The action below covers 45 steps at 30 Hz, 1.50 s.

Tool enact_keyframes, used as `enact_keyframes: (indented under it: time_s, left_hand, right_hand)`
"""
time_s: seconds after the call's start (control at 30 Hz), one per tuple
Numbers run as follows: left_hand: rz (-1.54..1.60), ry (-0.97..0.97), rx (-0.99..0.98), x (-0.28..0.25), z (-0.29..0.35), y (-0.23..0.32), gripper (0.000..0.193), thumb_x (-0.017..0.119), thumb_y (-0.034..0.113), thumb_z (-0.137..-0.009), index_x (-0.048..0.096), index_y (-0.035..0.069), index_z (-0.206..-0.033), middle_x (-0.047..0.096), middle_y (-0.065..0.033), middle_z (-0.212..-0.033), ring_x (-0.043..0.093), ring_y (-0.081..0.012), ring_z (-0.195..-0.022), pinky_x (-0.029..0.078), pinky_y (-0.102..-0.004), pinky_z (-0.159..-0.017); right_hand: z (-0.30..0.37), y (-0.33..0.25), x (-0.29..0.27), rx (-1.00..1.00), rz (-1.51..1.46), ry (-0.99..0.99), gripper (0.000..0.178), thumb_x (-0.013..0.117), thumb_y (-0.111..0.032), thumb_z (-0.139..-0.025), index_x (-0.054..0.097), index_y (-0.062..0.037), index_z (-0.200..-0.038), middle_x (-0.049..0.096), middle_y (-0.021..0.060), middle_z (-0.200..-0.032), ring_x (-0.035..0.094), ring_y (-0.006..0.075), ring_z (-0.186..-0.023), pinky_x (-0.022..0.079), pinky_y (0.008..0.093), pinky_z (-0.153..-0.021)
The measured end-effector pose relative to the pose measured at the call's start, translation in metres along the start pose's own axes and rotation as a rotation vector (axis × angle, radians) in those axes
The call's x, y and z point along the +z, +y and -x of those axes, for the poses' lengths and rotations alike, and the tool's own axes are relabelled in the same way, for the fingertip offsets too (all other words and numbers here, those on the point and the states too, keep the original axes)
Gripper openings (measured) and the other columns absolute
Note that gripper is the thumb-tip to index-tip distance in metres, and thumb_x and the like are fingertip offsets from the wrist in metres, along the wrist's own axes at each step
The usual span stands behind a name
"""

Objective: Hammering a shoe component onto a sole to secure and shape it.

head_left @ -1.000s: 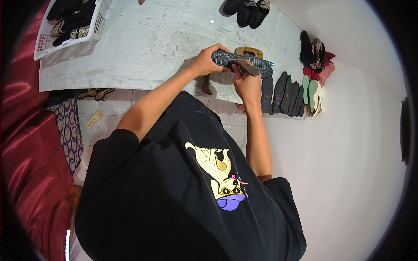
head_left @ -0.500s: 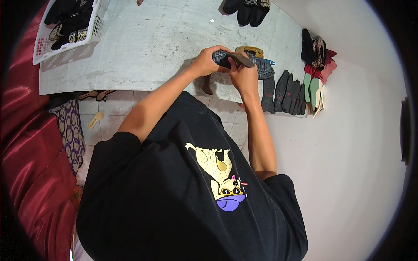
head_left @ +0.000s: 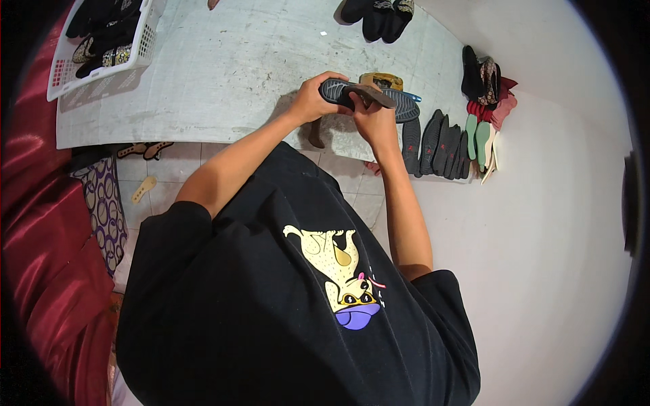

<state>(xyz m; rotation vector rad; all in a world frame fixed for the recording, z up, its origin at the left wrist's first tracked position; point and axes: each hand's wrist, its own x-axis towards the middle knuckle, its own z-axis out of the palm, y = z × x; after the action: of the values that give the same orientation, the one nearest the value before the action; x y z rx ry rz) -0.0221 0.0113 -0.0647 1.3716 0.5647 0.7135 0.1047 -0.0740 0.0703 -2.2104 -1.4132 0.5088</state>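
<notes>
Above the near part of the table, my left hand [head_left: 311,100] is wrapped round a black shoe [head_left: 334,90], its ridged dark sole turned up. Against the shoe's right end, my right hand [head_left: 374,125] is closed round a flat, dark brown, blade-like tool [head_left: 376,96]; its exact kind cannot be made out. Just behind and right of my hands stand a yellowish, stained container [head_left: 389,81] and a blue handle [head_left: 412,97]. Partly behind my right hand lies a loose grey ridged sole [head_left: 406,108]. A brown curved piece [head_left: 316,135] rests at the table's near edge, below the shoe.
Several dark soles [head_left: 432,143] line the table's right edge, beside green insoles [head_left: 483,139] and black shoes [head_left: 472,71]. More black shoes [head_left: 379,20] stand at the far edge. A white basket [head_left: 145,40] of shoes is at far left. A tan sole-shaped piece [head_left: 144,189] lies on the floor.
The whole view has shifted slightly left. My hands, with the shoe and the brown tool, have moved a little left; both grips look the same.
</notes>
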Motion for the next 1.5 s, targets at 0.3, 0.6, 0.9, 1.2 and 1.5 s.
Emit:
enact_keyframes:
  time_s: [0.3,0.6,0.9,1.2,1.5]
  left_hand:
    - [-0.019,0.011,-0.055,0.004,0.000,0.008,0.065,0.102,0.025,-0.071,0.068,0.011,-0.125,0.076,-0.0067,-0.116,0.072,-0.0190,-0.108,0.056,-0.0365,-0.096]
    - [0.073,0.002,-0.029,0.009,-0.001,0.000,0.064,0.101,0.020,-0.072,0.067,0.011,-0.126,0.075,-0.0047,-0.115,0.070,-0.0170,-0.105,0.056,-0.0350,-0.094]
    - [0.037,-0.001,-0.015,0.008,0.000,-0.003,0.063,0.099,0.013,-0.073,0.065,0.010,-0.125,0.075,-0.0044,-0.113,0.070,-0.0150,-0.104,0.056,-0.0342,-0.093]
    - [-0.015,0.013,0.022,0.010,-0.005,-0.008,0.063,0.096,0.005,-0.074,0.061,0.008,-0.127,0.075,-0.0061,-0.115,0.070,-0.0143,-0.103,0.056,-0.0320,-0.092]
    - [0.048,0.002,0.030,0.004,-0.001,-0.003,0.062,0.100,0.012,-0.071,0.065,0.008,-0.122,0.077,-0.0092,-0.107,0.073,-0.0174,-0.099,0.057,-0.0349,-0.090]
  right_hand:
    - [-0.001,-0.009,-0.008,-0.003,0.116,-0.098,0.020,0.074,-0.014,-0.096,0.075,-0.0002,-0.111,0.077,0.0245,-0.094,0.076,0.0423,-0.085,0.058,0.0442,-0.074]
    - [0.005,-0.003,0.001,-0.111,-0.003,0.002,0.014,0.074,-0.011,-0.095,0.072,-0.0021,-0.106,0.076,0.0246,-0.089,0.074,0.0469,-0.085,0.058,0.0487,-0.071]
    - [-0.013,-0.002,0.000,-0.149,0.082,0.058,0.014,0.075,-0.016,-0.096,0.073,-0.0054,-0.105,0.075,0.0244,-0.087,0.073,0.0478,-0.084,0.057,0.0508,-0.070]
    - [-0.013,0.005,0.009,-0.172,0.028,0.050,0.015,0.074,-0.018,-0.097,0.071,-0.0050,-0.104,0.074,0.0257,-0.086,0.071,0.0508,-0.087,0.057,0.0555,-0.071]
    - [-0.025,-0.015,-0.004,-0.186,0.020,0.031,0.017,0.074,-0.018,-0.097,0.074,-0.0048,-0.108,0.075,0.0260,-0.092,0.074,0.0478,-0.088,0.058,0.0503,-0.072]
